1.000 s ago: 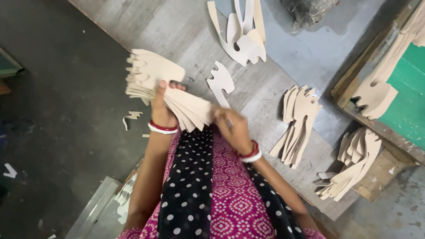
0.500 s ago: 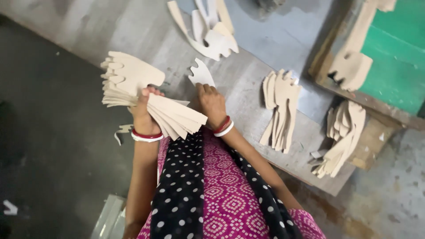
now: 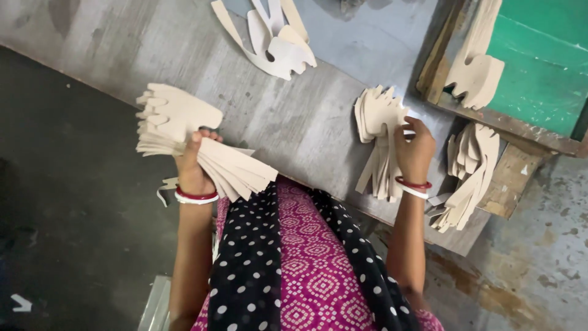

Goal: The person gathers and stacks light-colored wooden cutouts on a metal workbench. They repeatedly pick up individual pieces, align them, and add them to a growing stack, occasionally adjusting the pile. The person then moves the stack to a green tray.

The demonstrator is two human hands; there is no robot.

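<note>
Half a second before, our right hand [image 3: 414, 153] had been at the middle of the workbench [image 3: 294, 116] near a single cutout; it had since swung out to the fanned pile of cutouts [image 3: 378, 138] by the bench's right edge, and the single cutout no longer showed. Our fingers were curled round the top of that pile, thumb on the near side, gripping several of the pale, animal-shaped pieces at once. Our left hand [image 3: 193, 165] had kept its hold on the thick stack of cutouts [image 3: 190, 144], raised above the bench's left edge and over the dark floor [image 3: 67, 202]; the fingers were pressed together round the stack's middle, thumb on top, so the pieces fanned out at both ends. Red and white bangles sat on both wrists.

At the bench's far edge lay a loose heap of cutouts [image 3: 272, 37]. Another bundle of cutouts [image 3: 468, 171] hung off the right corner, against a wooden block [image 3: 511, 178], and one more cutout [image 3: 474, 73] leaned on the green board [image 3: 539, 61] beyond.
</note>
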